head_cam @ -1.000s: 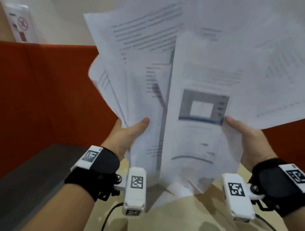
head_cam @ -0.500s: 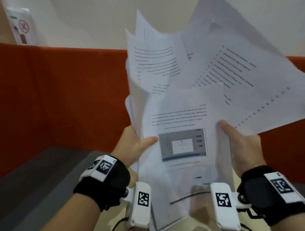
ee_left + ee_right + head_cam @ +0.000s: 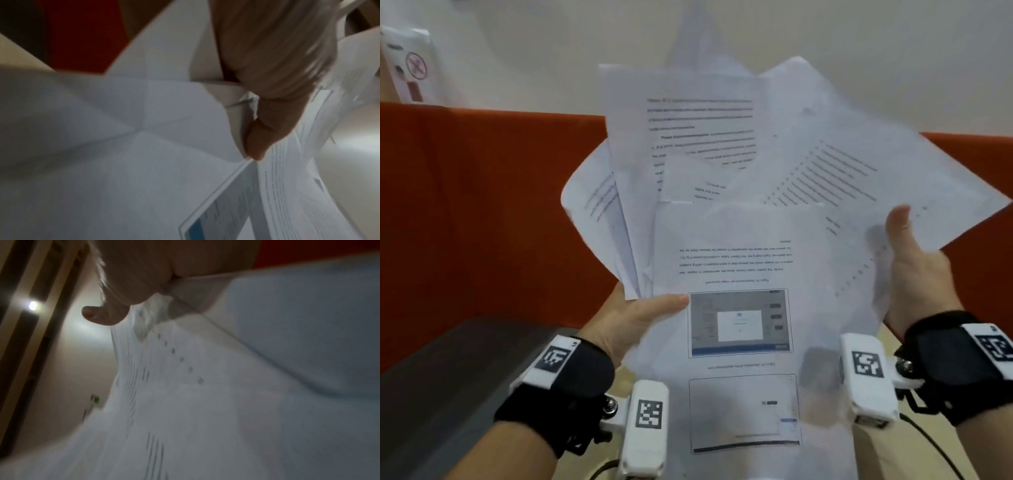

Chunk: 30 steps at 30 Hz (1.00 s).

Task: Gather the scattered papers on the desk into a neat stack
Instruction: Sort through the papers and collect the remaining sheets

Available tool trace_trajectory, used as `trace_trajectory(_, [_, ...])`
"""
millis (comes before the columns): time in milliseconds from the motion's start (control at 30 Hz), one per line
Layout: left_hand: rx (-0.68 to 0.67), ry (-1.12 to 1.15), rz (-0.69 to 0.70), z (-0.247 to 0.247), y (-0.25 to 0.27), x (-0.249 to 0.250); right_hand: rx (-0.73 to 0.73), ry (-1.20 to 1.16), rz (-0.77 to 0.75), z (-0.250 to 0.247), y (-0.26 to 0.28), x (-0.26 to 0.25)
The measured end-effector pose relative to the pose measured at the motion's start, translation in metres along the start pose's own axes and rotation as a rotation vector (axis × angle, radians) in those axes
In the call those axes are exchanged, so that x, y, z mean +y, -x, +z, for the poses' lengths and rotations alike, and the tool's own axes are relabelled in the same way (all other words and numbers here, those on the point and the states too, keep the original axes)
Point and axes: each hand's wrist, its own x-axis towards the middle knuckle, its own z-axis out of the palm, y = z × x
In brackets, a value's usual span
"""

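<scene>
The papers (image 3: 739,240) were held up in the air in front of the person, between both hands, above the pale bench (image 3: 626,377) and against an orange partition (image 3: 482,205). They were fanned out unevenly, with corners pointing in several directions; the front sheet showed two printed screenshots and upside-down text.

The left hand (image 3: 633,322) was seen gripping the lower left edge of the bundle, thumb laid across the front sheet and the other fingers hidden behind. The right hand (image 3: 917,274) was seen at the right edge, thumb (image 3: 897,226) raised on the front of the sheets; its fingers behind the paper could not be seen, though a hold on the bundle was judged likely.

The sheets were judged light, thin and floppy, prone to bending, creasing and sliding over one another; fold lines were visible in the left wrist view. A grip on both long edges, with the lower edge tapped on the bench, was judged the best way to square them.

Compared with half a second earlier, the bundle had been lowered slightly and spread wider, the right hand had been shifted higher and further right along the edge, and more of the text page at the back had been exposed.
</scene>
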Motion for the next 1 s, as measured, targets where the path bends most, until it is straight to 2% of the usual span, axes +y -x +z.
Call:
trace_trajectory(100, [0.038,0.004,-0.018,0.001,0.007,0.006,0.007,-0.032,-0.004,0.002,0.001,0.003])
trace_trajectory(200, [0.051,-0.008,-0.006,0.000,0.009,0.006,-0.023,0.061,-0.008,0.002,0.004,0.011])
trace_trajectory(300, [0.029,0.037,0.018,-0.001,0.011,0.007,0.022,0.057,-0.032,-0.001,0.003,0.007])
trace_trajectory(400, [0.005,0.028,0.062,0.003,0.009,0.004,-0.018,0.049,-0.103,0.004,0.001,-0.001])
trace_trajectory(500, [0.072,0.131,0.092,0.008,0.004,0.005,-0.033,-0.112,-0.114,0.014,0.000,-0.009])
trace_trajectory(567, [0.094,0.179,0.061,0.009,0.000,0.008,-0.062,-0.201,-0.091,0.012,0.000,-0.002])
trace_trajectory(733, [0.097,0.193,0.082,0.009,0.000,0.022,-0.266,-0.084,0.029,0.015,-0.002,0.026])
trace_trajectory(833, [0.087,0.227,0.093,0.006,0.000,0.026,-0.256,-0.105,0.064,0.017,-0.008,0.027])
trace_trajectory(933, [0.105,0.222,0.160,0.006,0.001,0.026,-0.315,-0.014,-0.009,0.021,-0.004,0.025])
trace_trajectory(1000, [0.130,0.217,0.200,0.005,0.001,0.026,-0.271,-0.012,-0.081,0.023,0.000,0.022])
